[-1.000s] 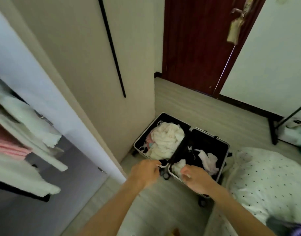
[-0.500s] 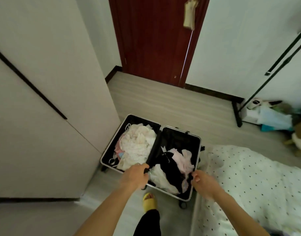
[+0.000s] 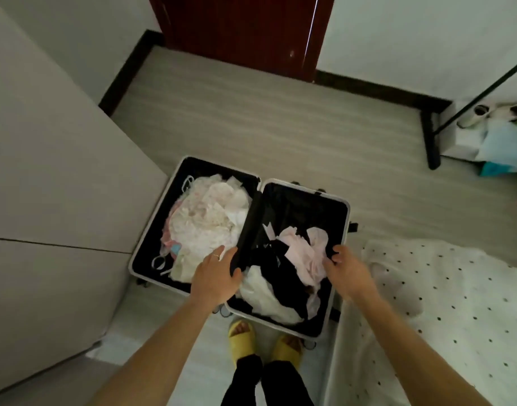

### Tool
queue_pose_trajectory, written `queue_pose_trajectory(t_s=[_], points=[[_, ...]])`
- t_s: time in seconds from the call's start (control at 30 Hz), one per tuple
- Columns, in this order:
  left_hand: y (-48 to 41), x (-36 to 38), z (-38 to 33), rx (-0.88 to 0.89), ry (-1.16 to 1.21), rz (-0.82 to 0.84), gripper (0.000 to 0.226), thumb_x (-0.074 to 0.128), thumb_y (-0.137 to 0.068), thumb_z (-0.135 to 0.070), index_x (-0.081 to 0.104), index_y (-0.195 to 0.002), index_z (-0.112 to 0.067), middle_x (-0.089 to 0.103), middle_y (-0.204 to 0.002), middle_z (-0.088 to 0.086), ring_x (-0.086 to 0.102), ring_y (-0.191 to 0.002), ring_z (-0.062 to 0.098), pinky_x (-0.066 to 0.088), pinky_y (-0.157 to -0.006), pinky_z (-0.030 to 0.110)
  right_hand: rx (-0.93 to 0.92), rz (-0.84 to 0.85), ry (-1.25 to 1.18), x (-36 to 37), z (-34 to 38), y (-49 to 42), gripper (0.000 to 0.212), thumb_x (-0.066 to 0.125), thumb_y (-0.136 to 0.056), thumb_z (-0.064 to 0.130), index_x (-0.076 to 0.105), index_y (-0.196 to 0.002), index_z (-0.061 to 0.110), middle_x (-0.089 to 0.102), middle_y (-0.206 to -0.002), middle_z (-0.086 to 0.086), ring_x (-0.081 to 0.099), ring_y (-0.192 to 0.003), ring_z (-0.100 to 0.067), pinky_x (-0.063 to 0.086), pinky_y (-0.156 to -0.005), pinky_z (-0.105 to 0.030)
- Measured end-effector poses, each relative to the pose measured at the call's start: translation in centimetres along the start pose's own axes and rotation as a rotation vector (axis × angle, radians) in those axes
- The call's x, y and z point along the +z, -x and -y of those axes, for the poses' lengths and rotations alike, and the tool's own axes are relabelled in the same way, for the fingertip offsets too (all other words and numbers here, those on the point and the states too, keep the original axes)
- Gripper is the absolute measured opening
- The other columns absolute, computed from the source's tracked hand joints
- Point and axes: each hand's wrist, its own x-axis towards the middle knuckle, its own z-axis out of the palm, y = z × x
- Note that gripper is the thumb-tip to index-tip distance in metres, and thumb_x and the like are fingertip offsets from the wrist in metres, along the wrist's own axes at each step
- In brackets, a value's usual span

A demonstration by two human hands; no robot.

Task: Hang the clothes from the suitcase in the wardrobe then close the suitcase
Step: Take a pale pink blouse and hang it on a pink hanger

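The left grip (image 3: pixel 216 276) is a bare hand curled over the black middle wall of the open suitcase (image 3: pixel 310 209). Its thumb lies on the right-hand side of that wall and its fingers (image 3: pixel 226 254) on the left, so it holds the wall. A thin ring (image 3: pixel 215 255) shows on one finger.

The right grip (image 3: pixel 349 269) sits at the outer right wall of the same half, fingers bent, with the thumb against a pale pink garment (image 3: pixel 304 250). I cannot tell whether it holds the rim or the cloth.

Between the two hands, in the right half, a black garment (image 3: pixel 283 271) lies across a white garment (image 3: pixel 263 297), and the pink one lies beside them toward the right wall. The far part of this half is bare black lining. The left half holds a heap of cream clothes (image 3: pixel 210 212), with pink and blue edges showing at its left.

The suitcase lies flat on the grey floor (image 3: pixel 280 127), both halves open. Just below it stand two feet in yellow slippers (image 3: pixel 242 335) and black trouser legs (image 3: pixel 248 382).

The pale wardrobe (image 3: pixel 46 171) stands just left of the case, and only its pale panels show. A bed with a dotted cover (image 3: pixel 427 288) is on the right, close to the case. Further off are a dark red door (image 3: pixel 236 24) and a black rack (image 3: pixel 430 136) with bags (image 3: pixel 500 142) beneath it.
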Motion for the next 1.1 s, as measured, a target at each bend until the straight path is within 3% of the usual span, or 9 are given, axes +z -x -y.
queue_pose_trajectory(t_s=[0.3, 0.4, 0.47, 0.57, 0.67, 0.83, 0.9, 1.0, 1.1], points=[[-18.6, 22.8, 8.6, -0.089, 0.014, 0.022, 0.079, 0.049, -0.098, -0.045, 0.008, -0.159, -0.019, 0.008, -0.166, 0.01, 0.022, -0.148, 0.032, 0.028, -0.117, 0.047, 0.04, 0.021, -0.007, 19.0, -9.2, -21.6, 0.067, 0.055, -0.095, 0.046, 0.032, -0.147, 0.011, 0.038, -0.148, -0.018, 0.041, -0.132, -0.038, 0.038, -0.108, -0.045], [-21.8, 29.3, 10.6, -0.1, 0.05, 0.006, 0.088, 0.052, -0.097, -0.042, -0.002, -0.158, -0.011, 0.003, -0.165, 0.015, 0.019, -0.148, 0.035, 0.028, -0.117, 0.048, 0.03, -0.02, 0.039, 24.8, -12.4, -25.5, 0.074, 0.056, -0.095, 0.05, 0.028, -0.15, 0.01, 0.037, -0.148, -0.018, 0.04, -0.132, -0.038, 0.038, -0.104, -0.043], [-22.5, 33.0, 11.5, -0.087, 0.041, -0.024, 0.093, 0.054, -0.094, -0.04, -0.004, -0.157, -0.003, 0.002, -0.165, 0.017, 0.014, -0.15, 0.035, 0.026, -0.118, 0.05, 0.002, -0.053, 0.041, 28.1, -14.5, -27.1, 0.064, 0.054, -0.096, 0.049, 0.037, -0.142, 0.008, 0.049, -0.136, -0.019, 0.048, -0.123, -0.037, 0.041, -0.094, -0.038], [-22.1, 35.4, 12.3, -0.081, 0.011, -0.074, 0.096, 0.056, -0.089, -0.036, -0.002, -0.157, -0.001, 0.002, -0.165, 0.016, 0.008, -0.152, 0.033, 0.023, -0.12, 0.051, -0.049, -0.107, -0.069, 30.3, -16.0, -27.5, 0.042, 0.045, -0.1, 0.045, 0.055, -0.115, 0.007, 0.062, -0.103, -0.017, 0.058, -0.097, -0.036, 0.045, -0.081, -0.036], [-21.7, 33.9, 12.3, -0.089, 0.006, 0.043, 0.096, 0.057, -0.09, -0.031, -0.007, -0.157, -0.005, -0.002, -0.166, 0.012, 0.005, -0.153, 0.031, 0.023, -0.12, 0.05, -0.068, -0.125, -0.162, 29.3, -15.5, -26.2, 0.036, 0.036, -0.105, 0.034, 0.059, -0.108, 0.006, 0.064, -0.093, -0.011, 0.061, -0.09, -0.032, 0.048, -0.079, -0.038], [-19.8, 25.0, 9.6, -0.172, -0.006, 0.292, 0.082, 0.048, -0.099, -0.037, -0.002, -0.159, -0.011, 0.005, -0.166, 0.009, 0.017, -0.15, 0.03, 0.025, -0.119, 0.044, -0.097, -0.249, -0.174, 21.1, -10.8, -22.4, 0.028, 0.036, -0.107, 0.025, 0.054, -0.103, 0.003, 0.056, -0.087, -0.011, 0.052, -0.075, -0.026, 0.03, -0.057, -0.033], [-18.2, 20.9, 7.8, -0.152, 0.029, 0.27, 0.077, 0.048, -0.098, -0.037, 0.007, -0.158, -0.012, 0.016, -0.164, 0.012, 0.026, -0.146, 0.032, 0.031, -0.116, 0.046, -0.1, -0.283, -0.172, 17.2, -8.2, -20.4, 0.024, 0.035, -0.107, 0.026, 0.049, -0.098, 0.009, 0.054, -0.084, -0.011, 0.05, -0.068, -0.024, 0.031, -0.052, -0.034], [-14.3, 12.8, 4.2, -0.112, 0.047, 0.232, 0.075, 0.046, -0.1, -0.038, 0.006, -0.159, -0.014, 0.016, -0.164, 0.01, 0.026, -0.146, 0.03, 0.03, -0.117, 0.043, -0.173, -0.351, -0.17, 10.4, -3.4, -15.5, 0.024, 0.034, -0.106, 0.025, 0.04, -0.087, 0.011, 0.05, -0.079, -0.008, 0.049, -0.067, -0.027, 0.033, -0.054, -0.037], [-9.6, 4.6, 0.4, -0.061, 0.085, 0.174, 0.068, 0.045, -0.1, -0.035, 0.012, -0.158, -0.018, 0.025, -0.16, 0.01, 0.032, -0.142, 0.029, 0.033, -0.114, 0.041, -0.17, -0.414, -0.238, 3.4, 1.9, -9.2, 0.021, 0.035, -0.105, 0.021, 0.045, -0.094, 0.007, 0.05, -0.077, -0.006, 0.043, -0.061, -0.018, 0.027, -0.054, -0.037]])
